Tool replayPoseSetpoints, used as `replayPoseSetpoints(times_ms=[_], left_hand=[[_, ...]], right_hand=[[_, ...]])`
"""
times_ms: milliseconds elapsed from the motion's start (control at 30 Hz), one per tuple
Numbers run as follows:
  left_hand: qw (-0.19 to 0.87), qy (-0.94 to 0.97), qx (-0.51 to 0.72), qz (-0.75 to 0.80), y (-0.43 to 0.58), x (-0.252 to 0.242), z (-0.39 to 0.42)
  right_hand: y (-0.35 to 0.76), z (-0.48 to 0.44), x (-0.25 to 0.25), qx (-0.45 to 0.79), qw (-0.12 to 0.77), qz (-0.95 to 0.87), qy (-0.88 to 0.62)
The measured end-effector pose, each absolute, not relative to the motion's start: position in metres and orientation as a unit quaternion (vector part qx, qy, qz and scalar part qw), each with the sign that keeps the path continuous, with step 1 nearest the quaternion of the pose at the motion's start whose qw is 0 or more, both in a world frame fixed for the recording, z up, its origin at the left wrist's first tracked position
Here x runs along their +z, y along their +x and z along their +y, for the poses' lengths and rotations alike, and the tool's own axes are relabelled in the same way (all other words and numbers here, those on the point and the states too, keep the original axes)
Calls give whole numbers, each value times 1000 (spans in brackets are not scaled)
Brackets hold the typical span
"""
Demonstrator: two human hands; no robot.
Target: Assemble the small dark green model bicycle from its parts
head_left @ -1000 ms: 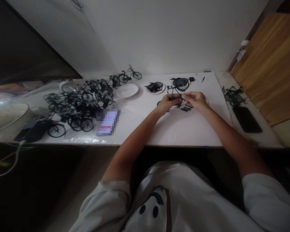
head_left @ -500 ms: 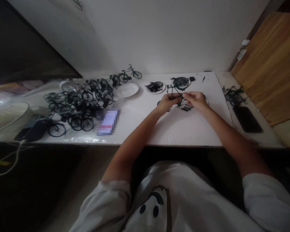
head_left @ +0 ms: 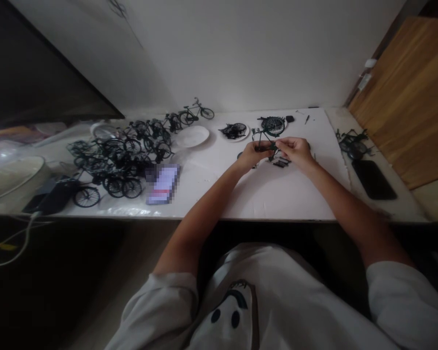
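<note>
Your left hand (head_left: 253, 156) gripped the model bicycle (head_left: 268, 136), seemingly steadying it while your right hand (head_left: 295, 151) pinched its middle.

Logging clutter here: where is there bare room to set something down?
White board between left forearm and right forearm, nearer than loose parts, is bare; nearly so between lit phone and left forearm. Crowded: bicycle pile, around left hand and right hand.

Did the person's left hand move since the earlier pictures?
No, not that I can see: the left hand stays in the same spot, right of the white plate beside the miniature bicycles.
</note>
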State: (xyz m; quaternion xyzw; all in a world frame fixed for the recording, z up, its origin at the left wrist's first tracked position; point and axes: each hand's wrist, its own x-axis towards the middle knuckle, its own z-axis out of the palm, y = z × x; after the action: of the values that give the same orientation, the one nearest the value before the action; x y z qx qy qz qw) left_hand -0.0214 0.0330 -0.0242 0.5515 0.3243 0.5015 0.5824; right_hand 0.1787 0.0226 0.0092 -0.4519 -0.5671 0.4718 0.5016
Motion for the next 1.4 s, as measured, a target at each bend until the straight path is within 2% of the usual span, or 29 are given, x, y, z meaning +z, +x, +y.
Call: replayPoseSetpoints(times_ms=[567, 767, 867, 1067, 1400], left_hand=[[588, 531, 511, 334, -19, -18, 28], [590, 502, 533, 340, -20, -17, 30], [581, 482, 547, 362, -20, -17, 31], [556, 461, 571, 390, -21, -16, 32], [555, 468, 567, 388, -19, -15, 31]], right_hand=[[180, 23, 11, 450, 480, -609, -443], [187, 27, 7, 304, 474, -692, -451], [191, 31, 0, 222, 421, -741, -474], [201, 45, -22, 162, 295, -832, -442], [200, 49, -32, 105, 242, -883, -390]])
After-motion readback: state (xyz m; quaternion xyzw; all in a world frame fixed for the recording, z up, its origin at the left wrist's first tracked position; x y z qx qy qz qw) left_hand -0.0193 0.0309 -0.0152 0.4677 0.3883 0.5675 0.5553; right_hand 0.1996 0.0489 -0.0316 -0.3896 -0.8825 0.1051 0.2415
